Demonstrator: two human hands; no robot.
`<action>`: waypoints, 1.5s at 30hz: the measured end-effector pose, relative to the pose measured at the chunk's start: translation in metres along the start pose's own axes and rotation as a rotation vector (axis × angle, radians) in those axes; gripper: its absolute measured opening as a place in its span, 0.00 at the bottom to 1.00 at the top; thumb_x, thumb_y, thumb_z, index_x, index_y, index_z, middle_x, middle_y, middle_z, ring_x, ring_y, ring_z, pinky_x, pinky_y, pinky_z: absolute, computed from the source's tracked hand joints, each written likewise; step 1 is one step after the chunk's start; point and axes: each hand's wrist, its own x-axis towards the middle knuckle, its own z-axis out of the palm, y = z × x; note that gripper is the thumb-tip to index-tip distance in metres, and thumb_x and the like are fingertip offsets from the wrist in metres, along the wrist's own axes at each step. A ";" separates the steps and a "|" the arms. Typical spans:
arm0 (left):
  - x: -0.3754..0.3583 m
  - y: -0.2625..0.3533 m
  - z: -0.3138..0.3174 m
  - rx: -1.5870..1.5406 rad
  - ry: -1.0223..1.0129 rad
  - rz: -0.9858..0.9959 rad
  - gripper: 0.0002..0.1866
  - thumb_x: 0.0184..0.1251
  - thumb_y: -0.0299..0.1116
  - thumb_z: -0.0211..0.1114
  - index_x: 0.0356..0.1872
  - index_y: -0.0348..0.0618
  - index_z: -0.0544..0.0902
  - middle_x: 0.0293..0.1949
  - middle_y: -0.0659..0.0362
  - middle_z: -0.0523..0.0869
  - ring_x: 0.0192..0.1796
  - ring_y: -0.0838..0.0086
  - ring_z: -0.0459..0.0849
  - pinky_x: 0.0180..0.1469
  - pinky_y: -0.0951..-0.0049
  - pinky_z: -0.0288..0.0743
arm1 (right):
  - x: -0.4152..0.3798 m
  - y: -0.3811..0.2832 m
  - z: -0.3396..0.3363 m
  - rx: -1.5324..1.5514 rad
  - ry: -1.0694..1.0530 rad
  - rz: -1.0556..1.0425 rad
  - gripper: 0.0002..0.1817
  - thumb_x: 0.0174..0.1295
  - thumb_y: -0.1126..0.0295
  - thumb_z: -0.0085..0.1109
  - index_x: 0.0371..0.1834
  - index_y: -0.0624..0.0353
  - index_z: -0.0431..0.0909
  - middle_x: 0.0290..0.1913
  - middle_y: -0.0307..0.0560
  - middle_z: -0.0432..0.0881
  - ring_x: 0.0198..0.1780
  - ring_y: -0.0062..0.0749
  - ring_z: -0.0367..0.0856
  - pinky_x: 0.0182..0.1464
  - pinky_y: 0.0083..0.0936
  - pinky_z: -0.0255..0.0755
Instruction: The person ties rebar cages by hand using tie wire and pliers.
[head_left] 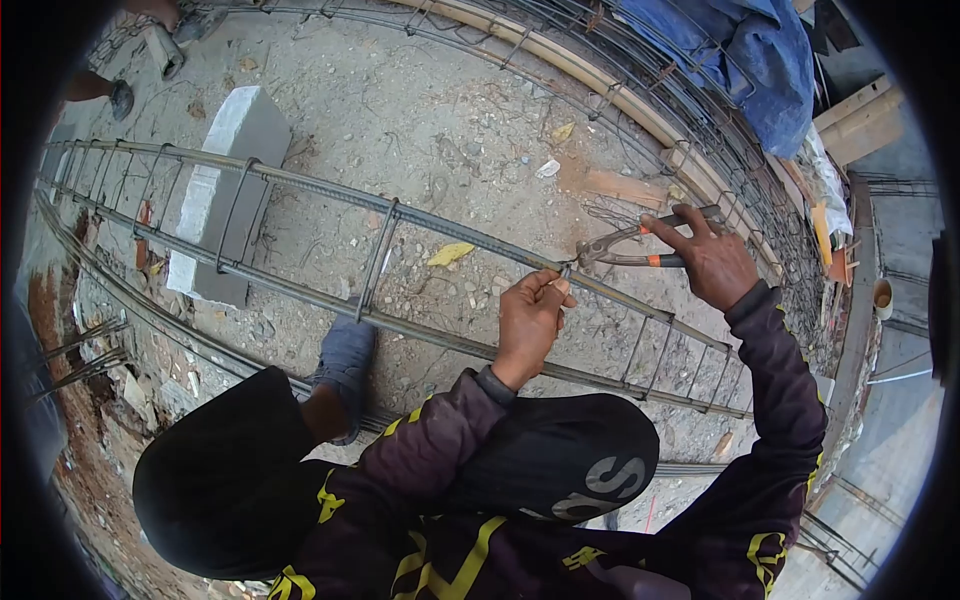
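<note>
My right hand [715, 262] is closed around the handles of a pair of pincers [618, 250] with orange bands on the grips. The pincers' jaws meet a small wire tie at the upper rebar [440, 228] of a long reinforcing cage. Right beside the jaws, my left hand [533, 318] is closed, thumb and fingers pinched at that bar where a stirrup seems to loop round it. The fingers hide most of what they hold. Below runs the lower rebar [430, 335], with another stirrup [377, 258] joining both bars to the left.
A grey block [232, 195] stands under the cage's left part. My shoe [345, 365] is beside the lower bar. More rebar and a timber strip [600, 75] curve along the top, near a blue tarp [770, 75]. Another person's foot [121, 99] shows at upper left.
</note>
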 end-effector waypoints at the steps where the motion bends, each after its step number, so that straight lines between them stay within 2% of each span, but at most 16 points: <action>1: 0.000 -0.001 0.000 -0.003 -0.004 0.002 0.12 0.73 0.31 0.64 0.49 0.33 0.81 0.29 0.59 0.86 0.21 0.86 0.73 0.20 0.84 0.62 | 0.007 -0.002 -0.007 -0.044 -0.031 0.023 0.50 0.48 0.85 0.63 0.75 0.26 0.66 0.68 0.49 0.69 0.54 0.47 0.84 0.48 0.37 0.86; 4: 0.003 -0.008 -0.001 0.031 -0.002 0.039 0.11 0.74 0.31 0.63 0.48 0.32 0.81 0.27 0.61 0.84 0.21 0.87 0.71 0.20 0.83 0.61 | 0.020 0.012 -0.011 -0.107 0.088 -0.145 0.51 0.47 0.85 0.62 0.76 0.23 0.65 0.70 0.47 0.68 0.62 0.49 0.79 0.53 0.36 0.84; 5: 0.004 -0.010 -0.002 0.057 -0.006 0.058 0.11 0.74 0.31 0.63 0.47 0.32 0.82 0.26 0.62 0.83 0.21 0.87 0.71 0.21 0.83 0.61 | 0.023 0.011 -0.013 -0.109 0.031 -0.106 0.52 0.48 0.85 0.61 0.76 0.21 0.64 0.72 0.45 0.67 0.65 0.51 0.76 0.58 0.36 0.82; 8: 0.005 -0.012 -0.003 0.133 -0.013 0.096 0.11 0.75 0.32 0.62 0.46 0.32 0.82 0.25 0.64 0.81 0.22 0.88 0.69 0.23 0.82 0.61 | 0.030 0.005 -0.013 -0.142 0.052 -0.085 0.52 0.48 0.88 0.58 0.75 0.23 0.65 0.73 0.43 0.67 0.68 0.49 0.74 0.66 0.39 0.77; 14: 0.000 -0.007 0.000 0.149 0.006 0.086 0.11 0.76 0.33 0.62 0.46 0.32 0.82 0.25 0.66 0.80 0.24 0.89 0.69 0.26 0.82 0.62 | 0.049 0.014 -0.014 -0.074 0.135 -0.203 0.50 0.49 0.86 0.59 0.75 0.25 0.65 0.73 0.42 0.67 0.69 0.49 0.73 0.68 0.40 0.75; 15: 0.000 -0.007 0.000 0.164 0.008 0.086 0.12 0.76 0.33 0.62 0.46 0.32 0.82 0.25 0.66 0.79 0.24 0.89 0.69 0.26 0.82 0.62 | 0.051 0.015 -0.015 -0.111 0.142 -0.220 0.49 0.50 0.86 0.59 0.75 0.26 0.66 0.72 0.43 0.68 0.66 0.47 0.75 0.67 0.40 0.75; 18: 0.000 -0.007 -0.001 0.177 0.012 0.098 0.12 0.75 0.32 0.62 0.47 0.32 0.82 0.24 0.67 0.79 0.25 0.89 0.69 0.27 0.82 0.62 | 0.060 0.015 -0.021 -0.153 0.232 -0.315 0.41 0.51 0.84 0.61 0.70 0.34 0.74 0.61 0.42 0.76 0.57 0.41 0.77 0.58 0.37 0.76; 21: -0.002 -0.006 0.001 0.153 0.017 0.106 0.12 0.76 0.32 0.62 0.47 0.31 0.81 0.24 0.67 0.79 0.25 0.89 0.69 0.27 0.82 0.62 | 0.072 0.025 -0.021 -0.098 0.189 -0.321 0.22 0.52 0.73 0.67 0.53 0.45 0.82 0.46 0.38 0.80 0.53 0.34 0.77 0.58 0.32 0.72; 24: -0.004 -0.004 0.002 0.187 0.024 0.110 0.12 0.76 0.32 0.61 0.49 0.30 0.81 0.24 0.67 0.78 0.26 0.89 0.69 0.28 0.82 0.62 | 0.093 0.024 -0.027 -0.069 0.163 -0.389 0.11 0.51 0.68 0.69 0.39 0.48 0.82 0.35 0.35 0.78 0.48 0.32 0.76 0.57 0.33 0.70; 25: -0.004 -0.004 0.001 0.210 0.024 0.110 0.13 0.77 0.32 0.61 0.49 0.29 0.81 0.24 0.67 0.78 0.26 0.89 0.69 0.28 0.82 0.62 | 0.103 0.025 -0.022 -0.022 0.166 -0.405 0.11 0.50 0.68 0.71 0.37 0.48 0.82 0.35 0.35 0.80 0.49 0.32 0.77 0.62 0.33 0.68; 29: -0.006 -0.005 0.001 0.240 0.010 0.121 0.14 0.77 0.31 0.60 0.51 0.28 0.80 0.25 0.66 0.77 0.27 0.88 0.69 0.29 0.82 0.62 | 0.140 0.029 0.020 0.119 0.174 -0.467 0.12 0.48 0.73 0.68 0.37 0.49 0.84 0.37 0.34 0.85 0.50 0.32 0.80 0.69 0.38 0.62; 32: -0.009 -0.004 0.001 0.274 0.022 0.110 0.15 0.77 0.30 0.60 0.54 0.27 0.80 0.25 0.66 0.76 0.28 0.88 0.69 0.29 0.81 0.62 | 0.165 0.022 0.046 0.286 0.027 -0.516 0.12 0.45 0.72 0.69 0.36 0.50 0.85 0.36 0.36 0.86 0.47 0.34 0.81 0.66 0.36 0.62; 35: -0.011 -0.006 -0.001 0.284 0.057 0.087 0.17 0.76 0.29 0.62 0.58 0.25 0.78 0.25 0.65 0.76 0.28 0.87 0.69 0.30 0.81 0.64 | 0.191 0.012 0.081 0.580 0.014 -0.586 0.13 0.36 0.71 0.68 0.30 0.53 0.83 0.33 0.38 0.83 0.44 0.38 0.80 0.61 0.35 0.64; 38: -0.013 0.003 -0.001 0.372 0.048 0.066 0.18 0.76 0.30 0.62 0.57 0.24 0.79 0.25 0.64 0.77 0.28 0.86 0.70 0.30 0.80 0.65 | 0.197 0.001 0.111 0.700 0.058 -0.608 0.15 0.33 0.71 0.67 0.30 0.53 0.83 0.32 0.38 0.84 0.41 0.40 0.81 0.56 0.33 0.65; 41: -0.011 -0.004 0.002 0.370 0.092 0.114 0.18 0.76 0.31 0.63 0.56 0.24 0.79 0.24 0.63 0.78 0.29 0.85 0.71 0.30 0.80 0.66 | 0.188 0.008 0.115 0.722 0.183 -0.575 0.14 0.31 0.72 0.66 0.28 0.53 0.82 0.30 0.38 0.84 0.39 0.41 0.82 0.53 0.34 0.67; 45: -0.013 -0.001 0.004 0.380 0.082 0.102 0.18 0.77 0.32 0.63 0.55 0.24 0.80 0.25 0.62 0.79 0.30 0.85 0.74 0.32 0.81 0.68 | 0.175 0.027 0.076 0.499 0.007 -0.457 0.11 0.32 0.74 0.64 0.24 0.51 0.84 0.29 0.40 0.85 0.38 0.41 0.84 0.49 0.36 0.72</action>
